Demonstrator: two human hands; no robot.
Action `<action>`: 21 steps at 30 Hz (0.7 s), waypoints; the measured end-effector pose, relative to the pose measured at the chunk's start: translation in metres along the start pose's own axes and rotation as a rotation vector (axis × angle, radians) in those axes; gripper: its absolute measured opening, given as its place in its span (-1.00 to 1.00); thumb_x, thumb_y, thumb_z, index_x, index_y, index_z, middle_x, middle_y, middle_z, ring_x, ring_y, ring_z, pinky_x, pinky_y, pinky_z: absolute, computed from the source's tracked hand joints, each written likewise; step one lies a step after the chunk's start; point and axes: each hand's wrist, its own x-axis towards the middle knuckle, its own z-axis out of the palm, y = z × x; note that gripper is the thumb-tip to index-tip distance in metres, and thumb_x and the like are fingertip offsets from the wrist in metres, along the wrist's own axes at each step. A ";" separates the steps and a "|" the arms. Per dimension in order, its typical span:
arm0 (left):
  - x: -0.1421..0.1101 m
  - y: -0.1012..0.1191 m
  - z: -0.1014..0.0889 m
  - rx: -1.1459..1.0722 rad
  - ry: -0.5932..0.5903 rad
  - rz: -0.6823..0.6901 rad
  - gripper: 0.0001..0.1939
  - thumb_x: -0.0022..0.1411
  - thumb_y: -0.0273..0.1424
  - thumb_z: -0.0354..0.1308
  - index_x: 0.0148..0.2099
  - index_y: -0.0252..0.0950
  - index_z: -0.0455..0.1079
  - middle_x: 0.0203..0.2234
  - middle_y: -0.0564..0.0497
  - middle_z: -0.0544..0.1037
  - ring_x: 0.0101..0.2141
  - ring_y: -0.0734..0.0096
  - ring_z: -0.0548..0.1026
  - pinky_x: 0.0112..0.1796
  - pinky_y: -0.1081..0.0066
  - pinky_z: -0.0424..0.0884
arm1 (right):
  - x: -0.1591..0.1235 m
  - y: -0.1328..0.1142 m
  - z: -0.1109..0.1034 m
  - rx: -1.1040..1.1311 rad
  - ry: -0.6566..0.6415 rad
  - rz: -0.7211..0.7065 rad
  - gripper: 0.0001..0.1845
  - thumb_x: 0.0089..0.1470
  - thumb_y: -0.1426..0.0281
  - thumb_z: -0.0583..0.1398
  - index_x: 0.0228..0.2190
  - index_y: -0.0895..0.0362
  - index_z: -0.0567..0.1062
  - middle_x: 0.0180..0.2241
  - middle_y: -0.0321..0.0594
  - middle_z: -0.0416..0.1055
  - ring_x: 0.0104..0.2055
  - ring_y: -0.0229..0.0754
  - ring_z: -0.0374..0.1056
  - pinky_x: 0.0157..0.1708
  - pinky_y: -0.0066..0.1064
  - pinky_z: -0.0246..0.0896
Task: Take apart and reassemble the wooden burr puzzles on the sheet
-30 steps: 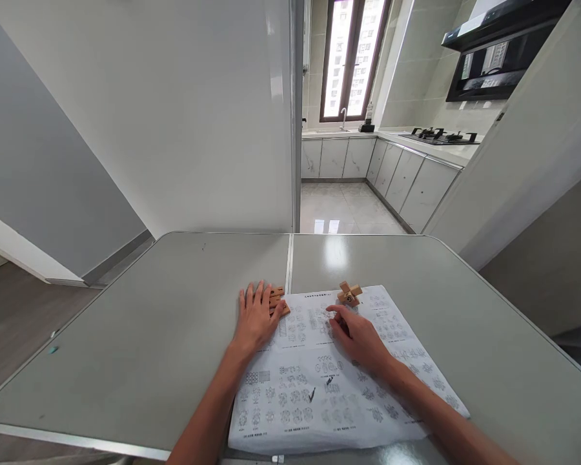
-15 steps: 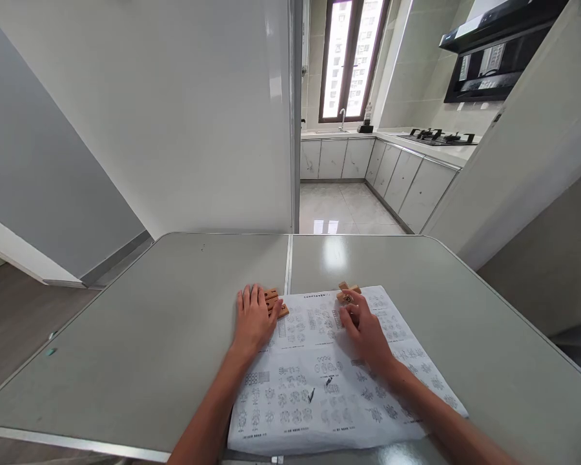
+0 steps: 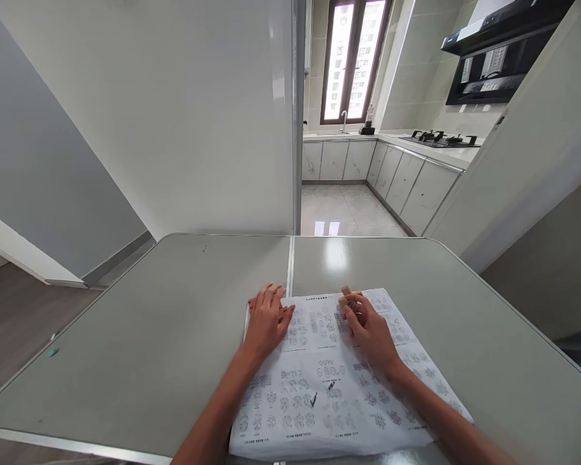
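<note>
A white printed sheet (image 3: 329, 387) full of small diagrams lies on the grey table in front of me. My left hand (image 3: 267, 321) rests on the sheet's far left corner, its fingers bent over flat wooden puzzle pieces (image 3: 251, 302) that are almost wholly hidden beneath it. My right hand (image 3: 369, 330) is at the sheet's far edge. Its fingertips are closed on a small wooden cross-shaped puzzle (image 3: 349, 297), which stands on the paper.
The grey folding table (image 3: 140, 349) has a centre seam (image 3: 290, 265) and a metal rim. A small teal mark (image 3: 52, 352) lies near its left edge. Behind it are a white wall and a doorway to a kitchen with counters (image 3: 416, 145).
My left hand slid right from beside the wooden pieces to over them, and they are now covered. My right hand reached forward and closed its fingers on the cross puzzle.
</note>
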 end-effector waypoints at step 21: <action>-0.010 0.044 -0.010 -0.892 -0.429 -0.024 -0.30 0.10 -0.20 0.48 0.26 -0.13 0.40 0.08 -0.05 0.59 0.02 0.13 0.55 0.07 0.22 0.45 | -0.014 -0.022 -0.003 0.503 -0.620 0.078 -0.62 0.28 0.00 0.20 -0.24 0.04 0.34 -0.67 -0.48 0.26 -0.65 -0.34 0.01 -0.60 -0.48 -0.03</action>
